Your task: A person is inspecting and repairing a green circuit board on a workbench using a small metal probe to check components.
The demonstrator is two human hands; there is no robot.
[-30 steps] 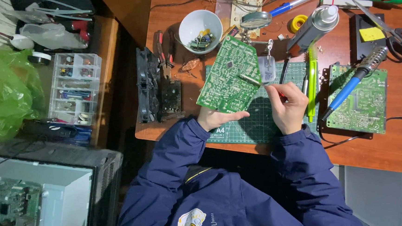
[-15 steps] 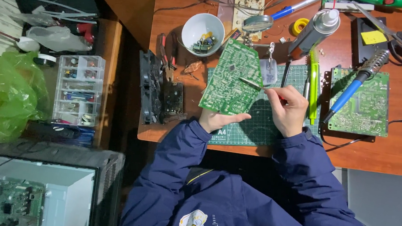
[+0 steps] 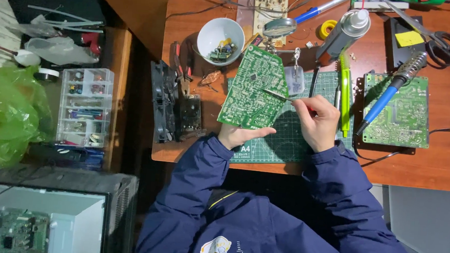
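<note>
gripping tweezers (image 3: pixel 278 95), right hand (image 3: pixel 318 122) seemingly touches circuit board (image 3: pixel 253 90).

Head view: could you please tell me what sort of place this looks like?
Probably an electronics repair bench: a circuit board propped on a cutting mat, a soldering iron, and a bowl of small components.

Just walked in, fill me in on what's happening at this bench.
A person in a dark blue jacket sits at a wooden table, working on a green circuit board. The left hand props the board up by its lower edge over a green cutting mat. The right hand holds thin tweezers with the tip against the board's face. A second circuit board lies to the right with a blue-handled soldering iron across it. A white bowl of small parts sits behind.
</note>
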